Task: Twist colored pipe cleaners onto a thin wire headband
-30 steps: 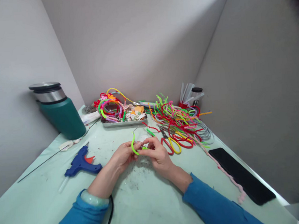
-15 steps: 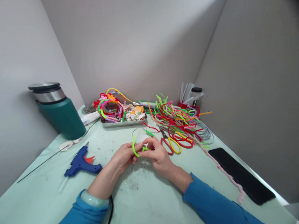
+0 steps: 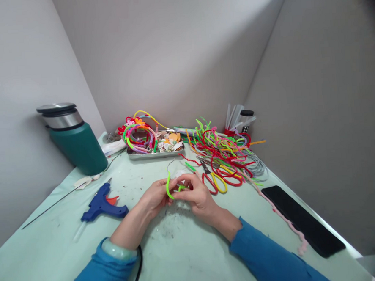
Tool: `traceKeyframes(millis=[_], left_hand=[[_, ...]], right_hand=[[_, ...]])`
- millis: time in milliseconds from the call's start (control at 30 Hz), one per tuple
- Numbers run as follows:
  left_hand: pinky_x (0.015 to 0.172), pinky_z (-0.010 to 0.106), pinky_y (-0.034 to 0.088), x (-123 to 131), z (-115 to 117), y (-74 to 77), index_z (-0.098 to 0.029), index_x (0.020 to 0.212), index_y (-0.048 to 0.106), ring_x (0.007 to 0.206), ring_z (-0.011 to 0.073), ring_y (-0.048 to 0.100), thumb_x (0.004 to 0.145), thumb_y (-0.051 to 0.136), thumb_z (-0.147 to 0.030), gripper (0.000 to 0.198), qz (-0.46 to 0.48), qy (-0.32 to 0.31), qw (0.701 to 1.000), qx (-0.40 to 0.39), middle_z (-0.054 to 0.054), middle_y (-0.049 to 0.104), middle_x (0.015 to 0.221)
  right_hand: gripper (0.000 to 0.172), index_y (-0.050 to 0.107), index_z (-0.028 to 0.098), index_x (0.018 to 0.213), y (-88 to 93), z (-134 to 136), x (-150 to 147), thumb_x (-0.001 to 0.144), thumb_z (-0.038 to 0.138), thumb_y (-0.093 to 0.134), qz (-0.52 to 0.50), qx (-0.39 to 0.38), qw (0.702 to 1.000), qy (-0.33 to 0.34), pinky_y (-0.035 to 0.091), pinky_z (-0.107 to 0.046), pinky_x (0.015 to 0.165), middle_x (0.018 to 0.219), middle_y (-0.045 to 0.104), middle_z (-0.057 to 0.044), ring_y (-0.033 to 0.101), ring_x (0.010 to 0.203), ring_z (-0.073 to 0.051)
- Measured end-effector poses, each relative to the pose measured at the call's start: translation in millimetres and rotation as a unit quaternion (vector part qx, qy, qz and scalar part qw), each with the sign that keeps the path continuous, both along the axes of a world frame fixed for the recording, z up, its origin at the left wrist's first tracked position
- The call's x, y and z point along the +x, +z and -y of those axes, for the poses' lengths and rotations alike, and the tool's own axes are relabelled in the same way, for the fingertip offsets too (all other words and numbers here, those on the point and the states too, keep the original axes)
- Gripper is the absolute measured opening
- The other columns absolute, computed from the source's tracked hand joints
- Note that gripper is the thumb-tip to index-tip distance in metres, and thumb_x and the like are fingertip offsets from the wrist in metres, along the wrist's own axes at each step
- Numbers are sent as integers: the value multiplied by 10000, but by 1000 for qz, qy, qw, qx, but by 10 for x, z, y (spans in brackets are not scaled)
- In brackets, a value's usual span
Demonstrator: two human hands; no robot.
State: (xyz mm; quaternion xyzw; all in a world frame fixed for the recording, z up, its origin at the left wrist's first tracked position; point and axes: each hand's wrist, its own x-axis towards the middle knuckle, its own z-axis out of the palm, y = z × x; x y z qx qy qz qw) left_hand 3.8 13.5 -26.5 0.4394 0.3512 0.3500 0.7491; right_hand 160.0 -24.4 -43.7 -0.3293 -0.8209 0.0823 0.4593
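Note:
Over the middle of the table, my left hand (image 3: pixel 157 196) pinches a lime-green pipe cleaner (image 3: pixel 168 185) that curves upward, with a thin bare wire end at its top. My right hand (image 3: pixel 197 196) meets it from the other side, thumb and fingers closed on a bent part of the same green piece. Fingers hide where the two parts join. Just beyond my right hand lies a short green pipe cleaner piece (image 3: pixel 190 166). Scissors with red and yellow handles (image 3: pixel 219 182) rest to its right.
A blue glue gun (image 3: pixel 102 205) lies left, near a teal bottle (image 3: pixel 80 147). Behind stands a metal tray (image 3: pixel 156 155) with pipe cleaner rings and cut scraps. A heap of coloured pipe cleaners (image 3: pixel 219 145) is at back right; a black phone (image 3: pixel 302 220) lies along the right edge.
Both hands stay almost in place. The green pipe cleaner has shifted and tilted slightly, its wire tip now a little higher and further right. My right fingers have moved slightly closer to my left.

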Motion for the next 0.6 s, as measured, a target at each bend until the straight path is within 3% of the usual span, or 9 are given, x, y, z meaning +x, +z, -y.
traceKeyframes(millis=[333,500,600], left_hand=[[359,178,288,3,11,43,-126,696,550,365,49,365,685,627,-510,391,-22,17,1000,-4,-55,434,470],[364,191,291,5,6,49,-129,699,562,358,66,366,684,559,-599,470,-62,20,997,30,-50,429,428],[355,200,254,6,-14,48,-120,637,582,321,68,348,679,520,-636,521,-164,60,982,73,-35,438,383]], right_hand=[[418,579,269,1119,-27,4,13,806,39,424,-7,-26,999,-21,455,-332,774,1090,485,-74,501,981,-188],[269,502,178,1108,9,39,-7,841,164,471,-23,-63,992,-105,441,-327,741,981,566,-90,540,825,-186],[155,527,171,992,2,37,-13,848,195,475,6,-78,989,-124,424,-304,680,855,602,-65,548,728,-175]])
